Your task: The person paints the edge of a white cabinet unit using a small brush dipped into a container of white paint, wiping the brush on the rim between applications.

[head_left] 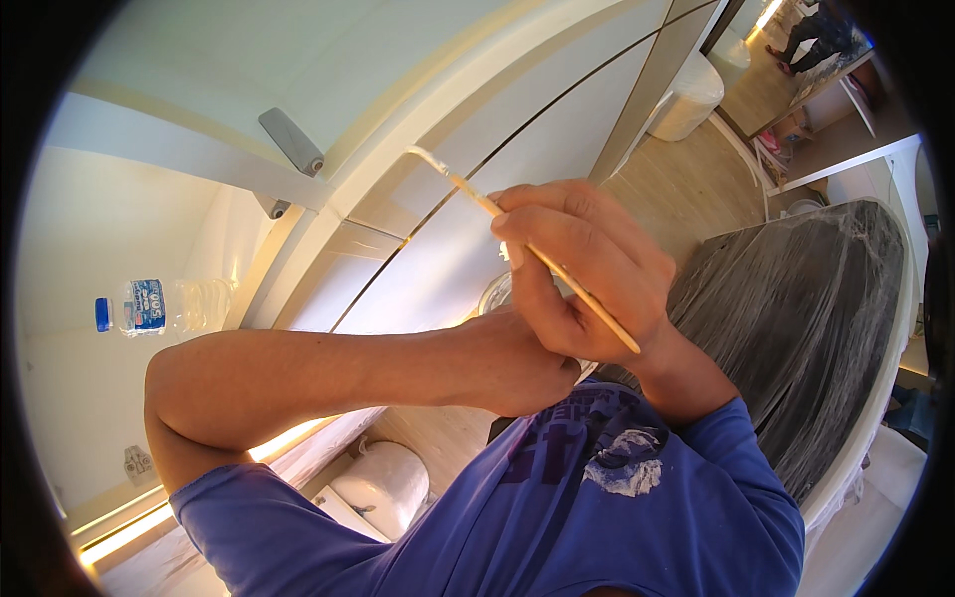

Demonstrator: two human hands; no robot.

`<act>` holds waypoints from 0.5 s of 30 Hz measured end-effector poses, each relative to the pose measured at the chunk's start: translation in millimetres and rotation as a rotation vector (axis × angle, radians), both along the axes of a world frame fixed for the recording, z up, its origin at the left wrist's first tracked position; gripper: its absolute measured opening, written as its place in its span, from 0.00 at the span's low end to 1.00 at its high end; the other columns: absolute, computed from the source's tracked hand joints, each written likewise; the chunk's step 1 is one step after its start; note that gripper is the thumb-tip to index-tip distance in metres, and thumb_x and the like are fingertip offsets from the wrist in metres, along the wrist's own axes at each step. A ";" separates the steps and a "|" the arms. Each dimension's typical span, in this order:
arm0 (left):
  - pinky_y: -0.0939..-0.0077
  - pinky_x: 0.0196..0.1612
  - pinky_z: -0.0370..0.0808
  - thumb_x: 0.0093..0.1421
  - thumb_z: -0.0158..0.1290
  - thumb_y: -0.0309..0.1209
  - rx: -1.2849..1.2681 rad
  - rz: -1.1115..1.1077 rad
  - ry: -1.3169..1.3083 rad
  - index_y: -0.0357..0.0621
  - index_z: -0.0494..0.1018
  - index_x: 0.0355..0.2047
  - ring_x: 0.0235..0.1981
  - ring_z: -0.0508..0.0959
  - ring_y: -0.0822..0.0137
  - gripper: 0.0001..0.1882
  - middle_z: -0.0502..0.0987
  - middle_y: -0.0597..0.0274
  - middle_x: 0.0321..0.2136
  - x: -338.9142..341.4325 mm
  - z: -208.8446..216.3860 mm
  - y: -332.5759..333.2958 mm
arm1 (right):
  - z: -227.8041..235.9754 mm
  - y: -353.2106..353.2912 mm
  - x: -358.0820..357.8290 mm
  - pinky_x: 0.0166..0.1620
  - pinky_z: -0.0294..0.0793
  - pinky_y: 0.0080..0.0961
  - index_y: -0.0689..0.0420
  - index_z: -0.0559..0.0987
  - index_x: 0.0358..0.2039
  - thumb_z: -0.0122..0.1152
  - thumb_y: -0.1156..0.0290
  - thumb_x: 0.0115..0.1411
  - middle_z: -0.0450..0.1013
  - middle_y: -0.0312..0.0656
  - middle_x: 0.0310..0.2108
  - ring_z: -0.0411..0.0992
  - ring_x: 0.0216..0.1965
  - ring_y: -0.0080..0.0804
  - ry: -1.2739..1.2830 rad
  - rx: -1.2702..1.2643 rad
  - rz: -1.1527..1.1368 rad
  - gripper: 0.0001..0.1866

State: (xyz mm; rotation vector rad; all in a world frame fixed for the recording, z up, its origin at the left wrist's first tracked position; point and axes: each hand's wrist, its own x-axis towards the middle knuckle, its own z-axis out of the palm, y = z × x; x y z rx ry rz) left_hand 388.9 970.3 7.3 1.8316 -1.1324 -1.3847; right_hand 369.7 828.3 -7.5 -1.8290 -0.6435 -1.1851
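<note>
My right hand (pixel 597 264) pinches a thin wooden paintbrush (pixel 557 269) between thumb and fingers. Its white-coated tip reaches the pale edge of a cabinet frame (pixel 373 174), though I cannot tell whether it touches. Just below, my left hand (pixel 522 363) is closed, with its forearm stretched across from the left. A clear round container (pixel 494 294) shows its rim past the left fingers, which seem to hold it; most of it is hidden behind my hands. Grey hinge hardware (pixel 290 142) is fixed to the cabinet near the brush tip.
A clear water bottle with a blue cap (pixel 149 306) is at the left inside the cabinet. At right stands a dark surface wrapped in plastic film (pixel 796 318). Wrapped round stools (pixel 686 98) stand at the back, and another white round seat (pixel 383 488) is below my left arm.
</note>
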 end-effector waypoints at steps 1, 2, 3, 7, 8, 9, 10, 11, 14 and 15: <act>0.49 0.44 0.76 0.62 0.47 0.23 0.075 -0.008 0.005 0.31 0.76 0.34 0.43 0.82 0.45 0.09 0.81 0.39 0.34 2.9 9.3 -2.2 | -2.3 0.4 1.9 0.33 0.82 0.28 0.68 0.81 0.40 0.64 0.92 0.51 0.82 0.55 0.34 0.82 0.30 0.41 0.010 0.010 0.002 0.15; 0.49 0.44 0.76 0.62 0.47 0.23 0.145 -0.024 0.009 0.31 0.76 0.34 0.43 0.82 0.45 0.09 0.81 0.39 0.34 4.9 21.2 -6.7 | -2.4 -1.2 1.7 0.33 0.82 0.28 0.68 0.81 0.40 0.64 0.92 0.51 0.82 0.55 0.34 0.82 0.30 0.41 0.020 0.015 -0.005 0.15; 0.50 0.44 0.76 0.62 0.46 0.23 0.216 -0.041 0.013 0.31 0.76 0.34 0.43 0.82 0.45 0.09 0.81 0.39 0.34 5.9 26.8 -9.2 | -2.5 -3.0 1.0 0.34 0.82 0.28 0.68 0.81 0.40 0.64 0.92 0.51 0.82 0.55 0.34 0.82 0.31 0.41 0.017 0.003 -0.010 0.15; 0.49 0.47 0.76 0.63 0.46 0.25 -0.116 0.093 0.022 0.30 0.77 0.31 0.43 0.82 0.44 0.11 0.81 0.37 0.35 -2.5 -1.6 3.2 | 2.8 -0.6 -2.8 0.34 0.82 0.28 0.68 0.81 0.41 0.63 0.93 0.51 0.82 0.56 0.34 0.82 0.31 0.42 0.012 -0.005 0.025 0.16; 0.49 0.47 0.76 0.63 0.46 0.26 -0.146 0.113 0.035 0.30 0.77 0.32 0.43 0.82 0.43 0.12 0.81 0.36 0.36 -3.3 -1.1 5.7 | 2.6 0.3 -2.5 0.34 0.82 0.28 0.68 0.81 0.41 0.63 0.93 0.51 0.82 0.56 0.34 0.82 0.31 0.42 0.010 0.000 0.028 0.16; 0.48 0.48 0.76 0.64 0.46 0.27 -0.110 0.094 0.030 0.30 0.77 0.32 0.44 0.82 0.43 0.13 0.82 0.35 0.37 -3.1 -0.6 6.4 | 2.4 1.1 -2.1 0.34 0.82 0.29 0.68 0.81 0.41 0.63 0.93 0.51 0.82 0.56 0.34 0.82 0.32 0.42 0.009 0.004 0.031 0.16; 0.48 0.49 0.76 0.64 0.46 0.28 -0.078 0.070 0.027 0.29 0.78 0.33 0.44 0.82 0.42 0.13 0.82 0.34 0.38 -1.4 5.0 4.2 | -0.1 0.6 -0.4 0.34 0.82 0.29 0.68 0.81 0.41 0.63 0.93 0.51 0.82 0.56 0.34 0.82 0.32 0.42 0.007 0.000 0.014 0.16; 0.48 0.50 0.76 0.65 0.45 0.28 0.020 0.008 0.005 0.29 0.78 0.35 0.45 0.82 0.42 0.14 0.82 0.34 0.39 2.5 11.6 0.1 | -0.4 -0.5 0.7 0.34 0.82 0.29 0.68 0.82 0.41 0.63 0.93 0.52 0.82 0.56 0.35 0.82 0.32 0.42 0.008 -0.001 0.001 0.16; 0.47 0.52 0.76 0.66 0.44 0.31 0.182 -0.108 -0.065 0.29 0.78 0.37 0.46 0.82 0.40 0.16 0.82 0.33 0.40 5.1 19.3 -6.1 | 1.6 -5.3 1.4 0.34 0.82 0.30 0.67 0.82 0.41 0.63 0.92 0.52 0.82 0.55 0.35 0.82 0.31 0.42 0.014 0.000 -0.027 0.15; 0.47 0.53 0.76 0.67 0.44 0.32 0.215 -0.135 -0.089 0.29 0.78 0.38 0.47 0.81 0.39 0.17 0.82 0.32 0.40 5.0 19.7 -6.6 | 2.6 -6.5 1.6 0.34 0.81 0.30 0.67 0.82 0.41 0.63 0.92 0.52 0.82 0.55 0.35 0.82 0.31 0.42 0.015 -0.002 -0.034 0.15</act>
